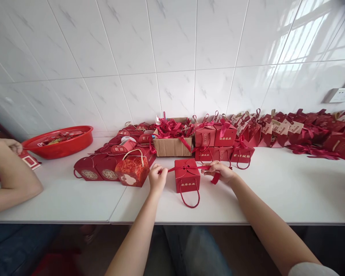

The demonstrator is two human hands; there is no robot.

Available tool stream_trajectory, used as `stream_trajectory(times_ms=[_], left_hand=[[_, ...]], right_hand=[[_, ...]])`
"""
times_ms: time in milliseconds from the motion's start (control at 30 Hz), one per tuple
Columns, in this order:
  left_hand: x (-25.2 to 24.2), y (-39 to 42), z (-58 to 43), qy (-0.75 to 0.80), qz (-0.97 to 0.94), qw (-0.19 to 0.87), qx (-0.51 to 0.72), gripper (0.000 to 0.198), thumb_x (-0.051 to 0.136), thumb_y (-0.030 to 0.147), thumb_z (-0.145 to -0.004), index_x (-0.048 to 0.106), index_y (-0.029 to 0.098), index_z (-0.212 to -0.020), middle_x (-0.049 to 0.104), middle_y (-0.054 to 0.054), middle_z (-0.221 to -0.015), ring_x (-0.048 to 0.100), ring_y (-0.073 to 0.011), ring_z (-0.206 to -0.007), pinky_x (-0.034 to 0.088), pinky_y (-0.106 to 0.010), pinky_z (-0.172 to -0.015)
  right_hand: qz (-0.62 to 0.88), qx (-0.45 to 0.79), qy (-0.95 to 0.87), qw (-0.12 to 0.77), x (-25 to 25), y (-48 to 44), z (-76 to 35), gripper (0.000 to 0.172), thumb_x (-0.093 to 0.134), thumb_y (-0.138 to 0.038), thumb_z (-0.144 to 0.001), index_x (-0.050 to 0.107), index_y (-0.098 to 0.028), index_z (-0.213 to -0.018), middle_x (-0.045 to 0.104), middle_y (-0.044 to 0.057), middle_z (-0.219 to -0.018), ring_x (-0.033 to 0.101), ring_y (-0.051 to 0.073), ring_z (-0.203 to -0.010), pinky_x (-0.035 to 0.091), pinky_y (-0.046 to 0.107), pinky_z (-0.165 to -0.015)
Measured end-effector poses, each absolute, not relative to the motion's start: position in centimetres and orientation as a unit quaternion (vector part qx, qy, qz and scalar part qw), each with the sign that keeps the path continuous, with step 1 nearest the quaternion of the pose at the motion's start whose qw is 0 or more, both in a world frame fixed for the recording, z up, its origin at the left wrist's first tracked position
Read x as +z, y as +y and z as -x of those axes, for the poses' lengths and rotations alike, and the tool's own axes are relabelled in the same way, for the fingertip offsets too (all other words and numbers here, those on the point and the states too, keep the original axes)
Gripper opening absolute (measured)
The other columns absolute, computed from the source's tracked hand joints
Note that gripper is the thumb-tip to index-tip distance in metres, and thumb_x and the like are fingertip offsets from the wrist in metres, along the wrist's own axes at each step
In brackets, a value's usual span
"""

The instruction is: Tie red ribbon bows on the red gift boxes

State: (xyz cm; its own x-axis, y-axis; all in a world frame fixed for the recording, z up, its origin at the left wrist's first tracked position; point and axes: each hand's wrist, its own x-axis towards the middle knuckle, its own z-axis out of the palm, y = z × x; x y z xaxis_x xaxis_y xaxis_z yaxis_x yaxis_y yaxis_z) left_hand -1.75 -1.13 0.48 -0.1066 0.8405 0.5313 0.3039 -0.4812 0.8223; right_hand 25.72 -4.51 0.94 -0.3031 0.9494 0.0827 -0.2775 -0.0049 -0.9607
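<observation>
A small red gift box (186, 180) with gold lettering stands in front of me, its cord handle hanging down the near side onto the table. Across its top runs a red ribbon (194, 167), stretched out to both sides. My left hand (158, 176) is closed on the ribbon's left end, just left of the box. On the other side my right hand (220, 171) pinches the ribbon's right part, and a loose tail of it dangles below the fingers. Both hands are apart from the box itself.
Behind the box, a cardboard carton (172, 147) holds red ribbons. Patterned gift boxes (109, 168) stand left, stacked red boxes (218, 143) right, and tagged boxes (276, 130) farther along. A red basin (60, 142) sits by another person's arm (14, 176). The table's near edge (172, 223) is close.
</observation>
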Motion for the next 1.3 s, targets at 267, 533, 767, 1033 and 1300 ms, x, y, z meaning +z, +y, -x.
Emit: stream_trajectory(times_ms=[267,533,767,1033,1300], left_hand=[[0.8,-0.9,2.2,0.480,-0.615,0.235,0.580,0.041,0.062,0.028,-0.080,0.035,0.017,-0.052,0.041,0.004,-0.063,0.038,-0.0110,-0.060,0.034,-0.025,-0.059],[1.2,-1.2,2.2,0.504,-0.603,0.331,0.522,0.019,0.065,0.034,-0.072,0.055,0.018,-0.071,0.062,-0.002,-0.082,0.059,-0.0188,-0.080,0.045,-0.032,-0.074],[2.8,-3.5,-0.3,0.478,-0.590,0.401,0.512,0.034,0.062,0.042,-0.078,0.060,0.021,-0.105,0.060,-0.010,-0.120,0.056,-0.0260,-0.114,0.044,-0.038,-0.094],[3.9,-4.6,-2.1,0.461,-0.595,0.438,0.492,0.041,0.063,0.029,-0.079,0.055,0.022,-0.118,0.056,-0.010,-0.130,0.049,-0.0237,-0.124,0.040,-0.037,-0.102],[4.4,-7.2,-1.8,0.497,-0.590,0.415,0.483,0.038,0.064,0.029,-0.077,0.054,0.022,-0.114,0.057,-0.010,-0.124,0.050,-0.0249,-0.121,0.042,-0.039,-0.099]], right_hand=[[0.320,0.606,-0.544,0.483,1.4,-4.7,-26.1,0.020,0.064,-0.020,-0.061,0.055,-0.018,-0.044,0.064,0.005,-0.079,0.057,0.017,-0.076,0.048,0.034,-0.077],[0.345,0.601,-0.605,0.391,2.3,-5.6,-26.2,0.030,0.070,-0.041,-0.074,0.060,-0.015,-0.063,0.064,0.005,-0.066,0.056,0.014,-0.064,0.043,0.028,-0.065],[0.382,0.582,-0.618,0.364,3.1,-5.8,-25.1,0.038,0.060,-0.053,-0.082,0.059,-0.016,-0.085,0.057,-0.002,-0.061,0.054,0.011,-0.056,0.037,0.025,-0.060],[0.452,0.537,-0.598,0.387,3.6,-6.1,-24.9,0.047,0.050,-0.061,-0.085,0.064,-0.017,-0.095,0.051,-0.004,-0.055,0.043,0.008,-0.047,0.035,0.025,-0.057],[0.403,0.689,-0.494,0.344,3.3,-5.9,-24.4,0.053,0.051,-0.065,-0.082,0.055,-0.016,-0.063,0.059,0.003,-0.061,0.057,0.014,-0.059,0.043,0.027,-0.062]])
